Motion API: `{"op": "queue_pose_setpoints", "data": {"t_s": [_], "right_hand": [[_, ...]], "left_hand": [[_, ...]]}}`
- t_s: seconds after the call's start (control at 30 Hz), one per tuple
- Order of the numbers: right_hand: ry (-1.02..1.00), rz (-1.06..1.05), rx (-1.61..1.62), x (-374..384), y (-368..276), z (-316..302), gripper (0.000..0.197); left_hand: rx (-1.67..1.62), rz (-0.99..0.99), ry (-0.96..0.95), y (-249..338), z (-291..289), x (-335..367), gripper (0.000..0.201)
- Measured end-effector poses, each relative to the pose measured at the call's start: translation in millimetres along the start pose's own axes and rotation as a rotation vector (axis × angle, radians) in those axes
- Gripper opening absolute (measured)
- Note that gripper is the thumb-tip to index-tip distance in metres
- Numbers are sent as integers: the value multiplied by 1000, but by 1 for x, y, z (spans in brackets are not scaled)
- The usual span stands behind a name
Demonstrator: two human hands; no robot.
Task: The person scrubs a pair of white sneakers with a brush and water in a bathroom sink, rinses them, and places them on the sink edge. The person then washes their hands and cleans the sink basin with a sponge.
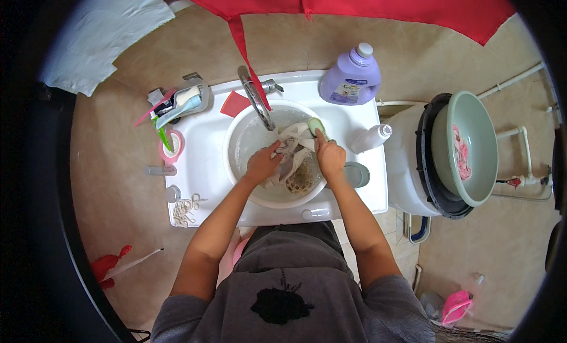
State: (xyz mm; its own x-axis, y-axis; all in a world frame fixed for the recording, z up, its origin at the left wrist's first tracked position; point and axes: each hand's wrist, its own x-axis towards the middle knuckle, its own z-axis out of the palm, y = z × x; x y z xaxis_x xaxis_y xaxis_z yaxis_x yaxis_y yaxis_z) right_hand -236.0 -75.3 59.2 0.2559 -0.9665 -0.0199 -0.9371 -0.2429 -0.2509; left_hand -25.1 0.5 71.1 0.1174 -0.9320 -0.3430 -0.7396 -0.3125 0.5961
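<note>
A round white basin point(229, 164) with water stands in the white sink under the curved metal faucet point(255, 97). In it lies a wet white and grey sneaker point(293, 152), its brown patterned part toward me. My left hand point(263, 164) grips the sneaker from the left, fingers closed on its edge. My right hand point(331, 159) is closed around a light green scrubbing brush point(316, 126), which rests against the sneaker's far right side. The brush's bristles are hidden.
Right of the basin are a white bottle point(371, 139), a greenish cup point(357, 174) and a purple detergent jug point(352, 77). A caddy point(198, 96) of toiletries sits far left. Beyond the sink's right edge, a pale green basin point(474, 127) holds pink cloth. Red cloth point(366, 5) hangs above.
</note>
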Motion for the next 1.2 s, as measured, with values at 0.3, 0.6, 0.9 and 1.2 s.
{"op": "queue_pose_setpoints", "data": {"t_s": [0.3, 0.6, 0.9, 1.2], "right_hand": [[-246, 7, 286, -64, -15, -3, 36], [-33, 85, 206, -7, -12, 34, 34], [-250, -164, 332, -60, -32, 11, 35], [-169, -37, 295, -8, -10, 23, 38]], "left_hand": [[-139, -79, -81, -14, -8, 20, 50], [-61, 18, -31, -31, 10, 35, 45], [-163, -19, 9, -44, 13, 29, 46], [-273, 311, 59, -23, 9, 19, 45]]}}
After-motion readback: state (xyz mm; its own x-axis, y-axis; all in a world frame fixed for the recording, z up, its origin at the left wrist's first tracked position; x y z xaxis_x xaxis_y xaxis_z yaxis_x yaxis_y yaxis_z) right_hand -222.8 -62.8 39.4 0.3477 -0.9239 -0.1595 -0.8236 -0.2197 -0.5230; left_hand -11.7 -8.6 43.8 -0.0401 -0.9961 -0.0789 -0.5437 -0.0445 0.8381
